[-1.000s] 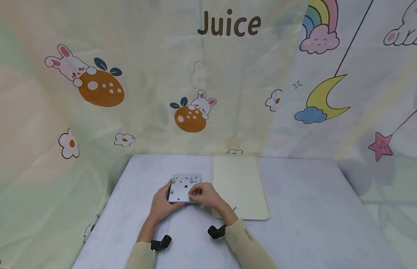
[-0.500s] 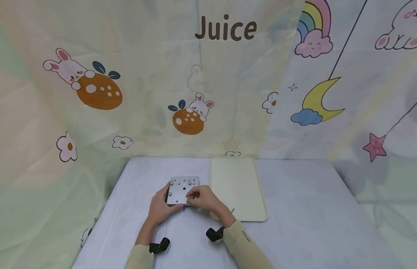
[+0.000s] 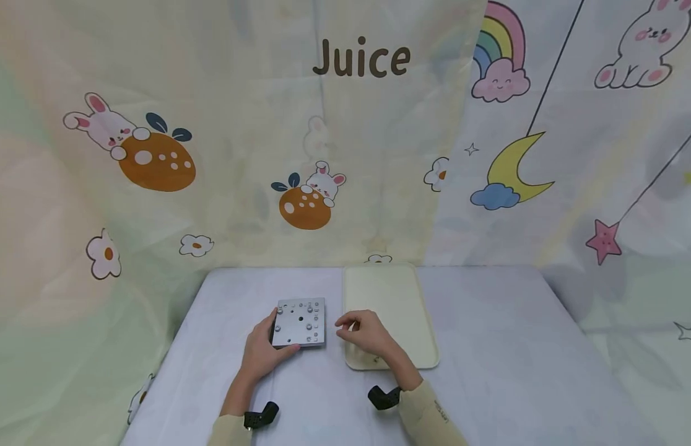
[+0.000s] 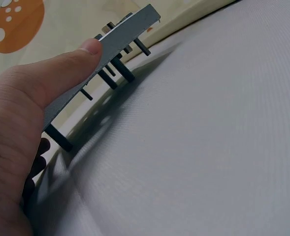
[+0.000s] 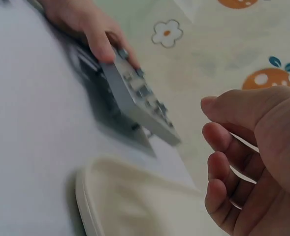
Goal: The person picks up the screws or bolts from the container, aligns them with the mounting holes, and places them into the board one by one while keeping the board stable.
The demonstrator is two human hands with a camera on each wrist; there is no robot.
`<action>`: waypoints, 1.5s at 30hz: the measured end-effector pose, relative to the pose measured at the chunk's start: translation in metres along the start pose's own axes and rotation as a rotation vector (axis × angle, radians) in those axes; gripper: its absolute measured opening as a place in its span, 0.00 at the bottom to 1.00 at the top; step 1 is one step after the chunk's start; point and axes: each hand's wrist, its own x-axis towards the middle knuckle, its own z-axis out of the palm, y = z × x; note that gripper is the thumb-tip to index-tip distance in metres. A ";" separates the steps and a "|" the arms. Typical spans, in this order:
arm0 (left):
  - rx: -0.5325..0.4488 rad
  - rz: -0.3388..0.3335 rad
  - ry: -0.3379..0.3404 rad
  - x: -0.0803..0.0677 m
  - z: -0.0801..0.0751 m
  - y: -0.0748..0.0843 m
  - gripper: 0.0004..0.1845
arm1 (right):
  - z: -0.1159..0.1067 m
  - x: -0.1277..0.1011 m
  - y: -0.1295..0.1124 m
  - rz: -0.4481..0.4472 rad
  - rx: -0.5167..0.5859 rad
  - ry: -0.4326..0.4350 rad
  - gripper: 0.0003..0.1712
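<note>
My left hand (image 3: 262, 350) grips a square metal plate (image 3: 294, 325) by its left and front edges, the thumb along the front. Bolt heads and holes dot the plate's upper face. In the left wrist view, several threaded bolts (image 4: 122, 70) stick out below the plate (image 4: 130, 37), which is held above the white cloth, its shadow beneath. My right hand (image 3: 368, 331) is apart from the plate, over the left part of a cream tray (image 3: 398, 297). In the right wrist view, that hand (image 5: 253, 147) has loosely bent fingers and nothing between thumb and fingertips.
A small dark thing (image 3: 377, 359), too small to make out, lies near the tray's front edge, by my right wrist. White cloth (image 3: 485, 347) covers the table. A printed curtain (image 3: 239, 155) hangs behind it.
My right hand has left the plate and moved right, over the tray; bolt heads it covered now show. The left hand keeps its grip. The head view has shifted slightly.
</note>
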 end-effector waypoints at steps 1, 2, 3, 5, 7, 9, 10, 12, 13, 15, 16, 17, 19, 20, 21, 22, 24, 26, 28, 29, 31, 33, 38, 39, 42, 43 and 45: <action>-0.001 0.002 0.009 0.001 -0.001 0.000 0.63 | -0.005 -0.003 0.003 -0.003 -0.003 0.009 0.08; 0.000 0.006 0.014 0.002 -0.002 0.000 0.63 | -0.010 -0.006 0.005 -0.003 -0.003 0.013 0.08; 0.006 0.012 0.016 0.002 -0.003 -0.001 0.63 | -0.015 -0.010 0.008 0.002 -0.002 0.016 0.08; 0.004 0.012 0.014 0.002 -0.004 -0.002 0.63 | -0.022 -0.019 0.014 0.002 -0.011 0.020 0.09; 0.010 0.013 0.008 0.000 -0.005 -0.003 0.63 | -0.028 -0.029 0.019 0.015 -0.023 0.013 0.10; 0.010 0.009 0.003 -0.003 -0.004 -0.004 0.63 | -0.033 -0.040 0.025 0.032 -0.039 0.011 0.10; 0.008 0.009 0.002 -0.003 -0.004 -0.004 0.64 | -0.035 -0.045 0.028 0.038 -0.048 0.015 0.11; 0.003 0.014 0.001 -0.005 -0.002 -0.004 0.64 | -0.041 -0.055 0.032 0.055 -0.058 0.030 0.11; -0.002 0.010 0.002 -0.005 -0.002 -0.004 0.64 | -0.044 -0.059 0.035 0.060 -0.058 0.037 0.12; -0.007 0.007 0.001 -0.005 -0.001 -0.004 0.64 | -0.051 -0.066 0.039 0.072 -0.057 0.043 0.12; -0.005 0.004 -0.007 -0.006 0.000 -0.005 0.64 | -0.053 -0.070 0.042 0.077 -0.056 0.042 0.12; -0.010 0.002 -0.011 -0.006 0.000 -0.005 0.64 | -0.055 -0.073 0.045 0.082 -0.054 0.043 0.12; -0.005 0.005 -0.007 -0.004 -0.001 -0.005 0.64 | -0.058 -0.076 0.051 0.097 -0.058 0.038 0.12; -0.006 0.015 0.001 -0.002 -0.001 -0.005 0.64 | -0.060 -0.076 0.054 0.105 -0.061 0.037 0.12; -0.006 0.025 0.007 0.001 -0.001 -0.005 0.63 | -0.061 -0.076 0.056 0.110 -0.065 0.040 0.12; -0.010 0.037 0.012 0.004 -0.002 -0.004 0.63 | -0.063 -0.075 0.058 0.119 -0.067 0.044 0.11; -0.012 0.055 0.019 0.010 -0.002 -0.003 0.62 | -0.064 -0.074 0.061 0.135 -0.072 0.046 0.11; -0.018 0.056 0.013 0.012 -0.002 -0.002 0.63 | -0.062 -0.074 0.063 0.148 -0.067 0.035 0.11; -0.012 0.046 -0.004 0.011 0.000 -0.003 0.63 | -0.058 -0.076 0.064 0.162 -0.071 0.013 0.11; -0.010 0.041 -0.008 0.009 0.001 -0.003 0.63 | -0.055 -0.077 0.064 0.160 -0.070 0.006 0.12; -0.009 0.034 -0.006 0.005 0.002 -0.005 0.63 | -0.050 -0.078 0.062 0.137 -0.063 -0.006 0.12; 0.002 0.025 -0.005 0.001 0.003 -0.007 0.63 | -0.045 -0.078 0.059 0.115 -0.059 -0.030 0.11; 0.008 0.013 -0.009 -0.004 0.006 -0.009 0.63 | -0.040 -0.077 0.056 0.086 -0.098 -0.099 0.09; 0.006 0.017 -0.008 -0.004 0.006 -0.008 0.63 | -0.040 -0.077 0.056 0.075 -0.116 -0.108 0.09; -0.007 0.030 0.006 0.000 0.005 -0.006 0.62 | -0.042 -0.072 0.056 0.058 -0.136 -0.118 0.07; -0.006 0.030 0.010 0.000 0.005 -0.005 0.62 | -0.042 -0.071 0.056 0.057 -0.132 -0.128 0.07; 0.006 0.021 0.013 -0.001 0.004 -0.005 0.62 | -0.043 -0.068 0.056 0.061 -0.130 -0.151 0.07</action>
